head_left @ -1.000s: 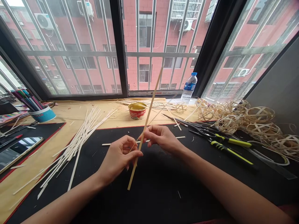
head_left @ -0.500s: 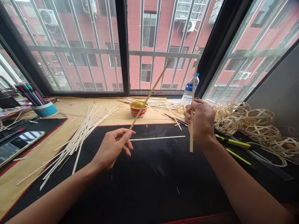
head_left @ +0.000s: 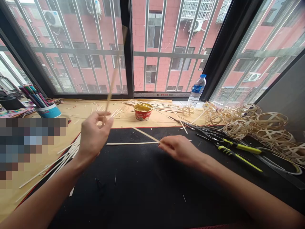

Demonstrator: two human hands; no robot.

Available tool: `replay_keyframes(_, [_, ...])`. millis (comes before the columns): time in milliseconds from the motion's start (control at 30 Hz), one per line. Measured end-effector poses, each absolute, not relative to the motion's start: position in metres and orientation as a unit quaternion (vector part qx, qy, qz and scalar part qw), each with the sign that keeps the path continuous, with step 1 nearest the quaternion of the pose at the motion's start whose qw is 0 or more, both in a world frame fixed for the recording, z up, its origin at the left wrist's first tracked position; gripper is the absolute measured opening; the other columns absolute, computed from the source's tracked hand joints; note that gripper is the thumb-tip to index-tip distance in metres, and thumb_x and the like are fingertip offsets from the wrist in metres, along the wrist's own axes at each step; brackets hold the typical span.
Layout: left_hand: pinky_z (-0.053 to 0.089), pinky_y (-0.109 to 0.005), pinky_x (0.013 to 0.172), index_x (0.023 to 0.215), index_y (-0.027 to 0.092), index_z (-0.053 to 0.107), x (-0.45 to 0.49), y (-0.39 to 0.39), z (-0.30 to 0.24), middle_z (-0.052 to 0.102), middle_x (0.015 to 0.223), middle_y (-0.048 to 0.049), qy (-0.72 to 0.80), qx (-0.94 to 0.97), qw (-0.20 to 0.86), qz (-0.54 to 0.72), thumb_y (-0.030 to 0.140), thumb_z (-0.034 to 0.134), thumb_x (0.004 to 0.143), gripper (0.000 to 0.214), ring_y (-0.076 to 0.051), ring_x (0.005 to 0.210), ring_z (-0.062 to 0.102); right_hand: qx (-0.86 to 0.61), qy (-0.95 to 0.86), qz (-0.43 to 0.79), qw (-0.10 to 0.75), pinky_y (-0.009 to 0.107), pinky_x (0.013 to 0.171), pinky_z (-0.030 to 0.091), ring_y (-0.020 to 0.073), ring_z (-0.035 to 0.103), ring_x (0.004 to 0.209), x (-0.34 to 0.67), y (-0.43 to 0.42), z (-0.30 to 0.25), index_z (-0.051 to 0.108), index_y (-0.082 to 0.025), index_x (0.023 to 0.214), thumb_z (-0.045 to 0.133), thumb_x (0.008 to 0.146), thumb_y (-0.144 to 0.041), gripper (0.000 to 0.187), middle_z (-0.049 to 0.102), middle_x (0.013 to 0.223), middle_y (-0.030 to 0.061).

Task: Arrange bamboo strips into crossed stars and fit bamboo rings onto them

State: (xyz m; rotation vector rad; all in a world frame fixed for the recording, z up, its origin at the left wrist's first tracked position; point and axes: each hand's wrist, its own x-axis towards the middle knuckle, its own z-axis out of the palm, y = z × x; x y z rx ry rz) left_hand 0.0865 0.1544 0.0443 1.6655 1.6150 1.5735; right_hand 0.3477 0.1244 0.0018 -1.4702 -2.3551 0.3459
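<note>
My left hand (head_left: 93,135) is raised over the left edge of the black mat (head_left: 152,184) and pinches a long bamboo strip (head_left: 113,76) that stands upright, blurred by motion. My right hand (head_left: 181,149) lies low on the mat, fingers closed on the end of a second strip (head_left: 145,135) that points back and left. A third thin strip (head_left: 131,143) lies flat on the mat just left of my right hand. A loose pile of pale strips (head_left: 71,149) sits under and beside my left hand.
A red and yellow bowl (head_left: 143,111) stands behind the mat. Pliers with green handles (head_left: 234,148) lie to the right, with woven bamboo balls (head_left: 262,122) beyond. A water bottle (head_left: 196,89) stands by the window, a cup of pens (head_left: 45,108) at far left.
The strip was split in two. My left hand swung its piece up and left. My right hand came down from the raised position and laid its piece onto the mat.
</note>
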Motion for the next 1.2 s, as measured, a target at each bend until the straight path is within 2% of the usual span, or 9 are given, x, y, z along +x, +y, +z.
replay_keyframes(167, [0.042,-0.028,0.064,0.068,0.02,0.067,0.088,0.158,0.019,0.065,0.07,0.0006,0.571,0.766,0.158,0.249,0.022,0.071,0.062,0.007,-0.02,0.069,0.061,-0.545,-0.83,0.075,0.091,0.027,0.065,0.036,0.018,0.058,0.077,0.336,0.132,-0.012,0.066,-0.02,0.09,0.048,0.094,-0.033,0.022,0.061,0.091,0.0053])
replay_keyframes(267, [0.042,-0.029,0.071,0.075,0.021,0.066,0.086,0.166,0.006,0.067,0.083,-0.0018,0.574,0.793,0.134,0.154,0.016,0.07,0.063,0.014,-0.024,0.084,0.063,-0.562,-0.819,0.082,0.078,0.027,0.068,0.037,0.0199,0.059,0.084,0.338,0.146,-0.01,0.064,-0.021,0.096,0.049,0.093,-0.032,0.019,0.059,0.102,0.0071])
replay_keyframes(433, [0.04,-0.031,0.068,0.086,0.021,0.062,0.084,0.174,0.003,0.063,0.097,-0.0064,0.588,0.8,0.102,0.063,0.022,0.059,0.077,0.01,-0.027,0.089,0.062,-0.543,-0.828,0.124,0.062,0.026,0.067,0.039,0.0201,0.06,0.085,0.342,0.167,-0.007,0.062,-0.021,0.093,0.058,0.088,-0.031,0.012,0.064,0.096,0.0054])
replay_keyframes(667, [0.036,-0.028,0.061,0.073,0.02,0.059,0.08,0.174,0.016,0.063,0.077,-0.004,0.554,0.815,0.17,0.003,0.025,0.057,0.075,0.006,-0.025,0.078,0.06,-0.497,-0.849,0.17,0.048,0.026,0.067,0.039,0.0205,0.059,0.083,0.342,0.172,0.004,0.062,-0.017,0.082,0.06,0.085,-0.024,0.007,0.066,0.089,0.0064])
replay_keyframes(733, [0.036,-0.025,0.056,0.07,0.02,0.059,0.078,0.167,0.023,0.062,0.069,-0.0005,0.524,0.819,0.232,-0.018,0.028,0.062,0.071,0.009,-0.021,0.069,0.06,-0.477,-0.857,0.189,0.05,0.025,0.066,0.038,0.0187,0.058,0.08,0.343,0.17,0.009,0.063,-0.016,0.082,0.061,0.085,-0.024,0.008,0.066,0.086,0.005])
replay_keyframes(833, [0.036,-0.021,0.048,0.079,0.021,0.06,0.078,0.151,0.032,0.063,0.06,0.0046,0.477,0.807,0.344,-0.057,0.037,0.071,0.064,0.025,-0.016,0.057,0.059,-0.441,-0.866,0.226,0.06,0.023,0.064,0.039,0.0154,0.057,0.075,0.345,0.167,0.015,0.066,-0.016,0.085,0.062,0.084,-0.028,0.012,0.065,0.082,0.0022])
replay_keyframes(967, [0.033,-0.019,0.043,0.078,0.021,0.056,0.083,0.134,0.03,0.063,0.052,0.0053,0.46,0.742,0.482,-0.073,0.028,0.076,0.056,0.031,-0.015,0.051,0.058,-0.392,-0.858,0.302,0.141,0.023,0.064,0.04,0.0143,0.053,0.075,0.347,0.163,0.011,0.069,-0.015,0.093,0.071,0.076,-0.035,0.027,0.061,0.088,0.0028])
replay_keyframes(1067, [0.033,-0.02,0.045,0.07,0.02,0.056,0.085,0.13,0.029,0.064,0.051,0.0032,0.464,0.76,0.451,-0.057,0.029,0.067,0.068,0.013,-0.015,0.051,0.056,-0.397,-0.822,0.354,0.205,0.022,0.059,0.037,0.0118,0.047,0.069,0.351,0.156,0.005,0.069,-0.016,0.1,0.076,0.07,-0.039,0.039,0.058,0.084,0.0005])
replay_keyframes(1200, [0.031,-0.021,0.044,0.055,0.019,0.054,0.089,0.131,0.041,0.058,0.049,0.002,0.487,0.802,0.337,0.077,0.04,0.051,0.081,0.033,-0.012,0.046,0.045,-0.393,-0.757,0.469,0.228,0.022,0.052,0.029,0.0086,0.039,0.059,0.356,0.141,0.001,0.069,-0.015,0.097,0.076,0.068,-0.045,0.042,0.051,0.067,-0.0045])
